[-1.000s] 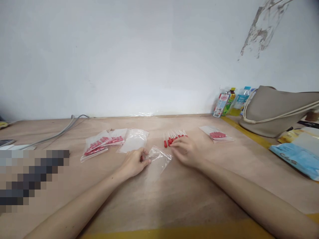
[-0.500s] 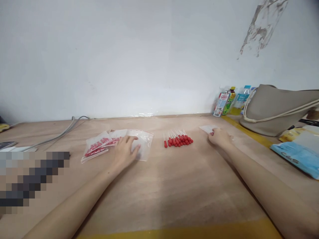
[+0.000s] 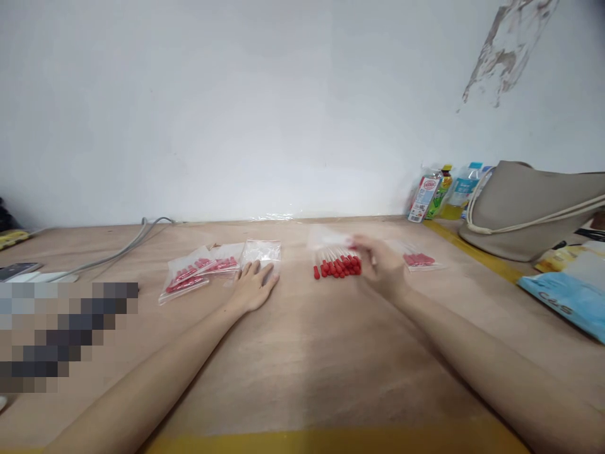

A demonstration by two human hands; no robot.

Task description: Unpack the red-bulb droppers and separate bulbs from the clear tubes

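Right grip point(image 3: 382, 261) holding bag point(image 3: 326, 238), near droppers point(image 3: 337, 265); left grip point(image 3: 253, 290) at sachet point(image 3: 263, 252) edge

Passage through the middle

Beside the fingers of the left hand point(image 3: 254, 291), open tabletop point(image 3: 293, 299) leaves passage rightward to red-bulbed droppers point(image 3: 338, 267); leftward, filled bags point(image 3: 185, 273) block the way. The fingers of the right hand point(image 3: 384, 266) pinch a blurred bag point(image 3: 327, 237) near the droppers' far ends; rightward lies another filled bag point(image 3: 420, 259).

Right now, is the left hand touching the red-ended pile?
No, the left hand lies spread at the clear bag, tabletop showing between it and the pile.
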